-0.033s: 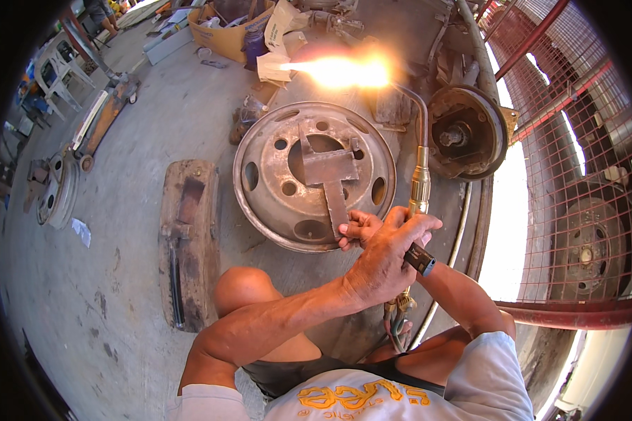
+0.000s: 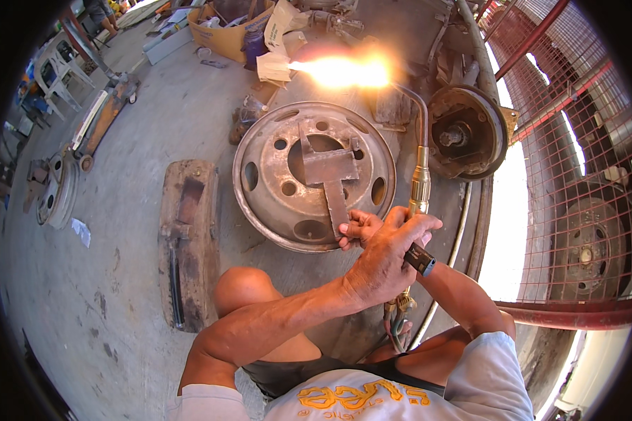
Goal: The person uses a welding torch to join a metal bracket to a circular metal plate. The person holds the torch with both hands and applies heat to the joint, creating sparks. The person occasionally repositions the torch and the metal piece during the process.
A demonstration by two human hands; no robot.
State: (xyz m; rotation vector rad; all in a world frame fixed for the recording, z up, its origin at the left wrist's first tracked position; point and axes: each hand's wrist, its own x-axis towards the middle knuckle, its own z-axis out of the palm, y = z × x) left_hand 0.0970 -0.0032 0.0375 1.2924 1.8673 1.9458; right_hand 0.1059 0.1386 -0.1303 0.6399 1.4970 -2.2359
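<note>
My left hand (image 2: 380,275) reaches across my right forearm, its fingers closed around the brass body of a lit gas torch (image 2: 420,179). A bright yellow flame (image 2: 340,71) streams leftward from the bent nozzle. Under it, mostly hidden by the left hand, my right hand (image 2: 360,229) pinches the lower end of a flat rusty T-shaped metal piece (image 2: 336,203). That piece lies over the centre of a steel wheel rim (image 2: 274,205) on the floor. A small black block-like object (image 2: 420,259) shows beside the left hand; what holds it cannot be told.
A worn brown metal part (image 2: 189,245) lies left of the rim. A round rusty drum (image 2: 468,130) sits to the right, near red wire mesh (image 2: 576,133). Beyond the flame stands a cardboard box (image 2: 228,38). A jack (image 2: 95,130) and another rim (image 2: 60,189) are farther left.
</note>
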